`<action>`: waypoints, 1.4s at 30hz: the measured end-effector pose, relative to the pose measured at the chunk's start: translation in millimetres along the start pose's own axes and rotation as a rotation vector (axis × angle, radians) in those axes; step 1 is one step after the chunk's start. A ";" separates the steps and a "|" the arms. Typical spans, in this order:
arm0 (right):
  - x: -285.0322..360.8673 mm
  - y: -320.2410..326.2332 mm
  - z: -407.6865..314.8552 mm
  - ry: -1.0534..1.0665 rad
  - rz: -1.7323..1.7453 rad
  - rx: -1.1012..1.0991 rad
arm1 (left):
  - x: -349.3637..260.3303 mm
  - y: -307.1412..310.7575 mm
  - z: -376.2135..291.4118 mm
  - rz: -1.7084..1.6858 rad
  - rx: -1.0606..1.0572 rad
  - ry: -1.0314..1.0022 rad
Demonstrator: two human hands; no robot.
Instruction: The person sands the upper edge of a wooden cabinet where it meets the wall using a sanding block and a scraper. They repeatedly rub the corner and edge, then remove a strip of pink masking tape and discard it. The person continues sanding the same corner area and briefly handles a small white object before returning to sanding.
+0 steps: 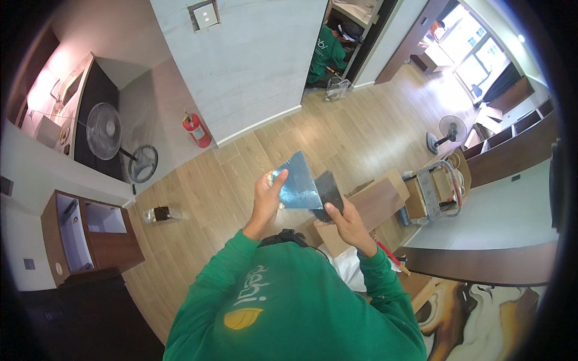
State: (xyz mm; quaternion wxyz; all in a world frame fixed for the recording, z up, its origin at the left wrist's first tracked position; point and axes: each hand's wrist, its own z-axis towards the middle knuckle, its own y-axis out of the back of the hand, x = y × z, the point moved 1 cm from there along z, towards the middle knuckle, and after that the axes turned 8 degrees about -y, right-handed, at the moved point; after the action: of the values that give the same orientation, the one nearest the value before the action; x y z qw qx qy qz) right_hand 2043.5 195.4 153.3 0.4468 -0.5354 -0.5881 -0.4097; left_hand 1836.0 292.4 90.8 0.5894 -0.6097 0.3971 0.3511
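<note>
My left hand [265, 201] grips the left edge of a flat, shiny bluish piece [297, 182], perhaps mirror or film-covered sheet, with the thumb on its face. Pale, crumbly bits show along that edge. In my right hand [352, 225] is a dark grey flat piece [330, 192], slightly blurred, its material unclear. The two pieces meet or overlap in the view near the bluish one's lower right corner; whether they touch cannot be told. Both are held up in front of my chest, above the wood-look floor [239, 180].
Beside my right arm lie a brown board [377, 203] and a red-handled tool [388, 250]. Farther right stands a loaded trolley [422, 194]. A fire extinguisher [197, 131], two fans [104, 131] and a low cabinet [106, 234] stand around. A person in green [327, 52] crouches in a doorway.
</note>
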 end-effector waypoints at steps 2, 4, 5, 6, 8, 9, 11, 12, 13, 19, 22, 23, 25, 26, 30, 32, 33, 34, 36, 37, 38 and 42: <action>-6.1 9.8 -5.8 -0.081 0.038 0.143 | -4.8 3.9 5.8 -0.087 -0.018 0.031; -11.3 23.6 -7.2 -0.162 0.100 0.021 | -12.8 9.9 15.0 -0.129 -0.067 0.023; -13.9 28.1 -7.7 -0.203 0.130 -0.042 | -15.8 11.1 19.0 -0.174 -0.066 0.003; -16.7 28.8 -8.3 -0.273 0.386 0.074 | -17.7 11.2 22.3 -0.235 -0.053 0.030; -20.4 24.8 -9.3 -0.335 0.933 0.370 | -14.2 0.9 23.1 -0.271 -0.015 0.096; -23.5 17.3 -9.1 -0.378 1.066 0.438 | -11.8 -5.4 23.2 -0.279 -0.016 0.136; -34.1 -6.1 -6.7 -0.430 1.348 0.636 | -2.0 -28.8 14.7 -0.324 0.069 0.115; -40.2 -13.3 -5.0 -0.471 1.512 0.576 | 1.3 -38.6 9.5 -0.320 0.097 0.124; -43.9 -14.4 -3.2 -0.367 1.547 0.598 | 3.2 -46.7 5.3 -0.314 0.119 0.147; -71.8 -7.1 11.8 -0.335 1.607 0.468 | 0.1 -59.6 -3.5 -0.236 0.152 0.132; -77.1 0.5 20.6 -0.408 1.418 0.150 | 1.9 -69.5 -13.6 -0.178 0.235 0.140; -78.1 1.0 25.6 -0.451 1.271 -0.063 | 3.2 -74.6 -20.4 -0.118 0.232 0.192; -75.6 8.4 30.7 -0.456 1.067 -0.281 | 0.4 -85.8 -34.6 -0.141 0.329 0.206; -73.2 17.4 28.5 -0.419 1.019 -0.292 | -1.3 -91.3 -41.6 -0.118 0.332 0.267; -61.0 39.9 26.7 -0.031 0.980 -0.264 | -8.7 -97.2 -58.3 -0.531 0.247 0.777; -56.0 46.1 21.9 0.113 0.930 -0.495 | -6.3 -95.9 -60.7 -1.091 0.295 1.073; -51.7 47.8 22.0 0.164 0.865 -0.513 | -3.6 -93.5 -60.4 -1.427 0.353 1.211; -47.2 47.2 21.7 0.221 0.807 -0.520 | 4.1 -90.5 -64.0 -1.444 0.317 1.233; -37.8 42.2 18.1 0.269 0.718 -0.501 | 22.6 -84.1 -68.8 -1.394 0.332 1.249; -32.8 38.0 15.2 0.261 0.686 -0.470 | 31.4 -80.6 -70.4 -1.376 0.360 1.259; -27.7 34.8 11.2 0.243 0.652 -0.450 | 39.3 -75.5 -69.7 -1.334 0.250 1.237; -14.6 11.5 -30.0 0.255 0.127 -0.265 | 57.8 -64.4 -61.4 -0.406 0.291 0.719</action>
State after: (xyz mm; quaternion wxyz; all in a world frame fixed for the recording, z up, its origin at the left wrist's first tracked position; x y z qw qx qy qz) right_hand 2058.0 163.8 147.3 0.4683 -0.5694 -0.4325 -0.5191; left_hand 1916.6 226.4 70.9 0.5507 -0.6693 0.4944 -0.0661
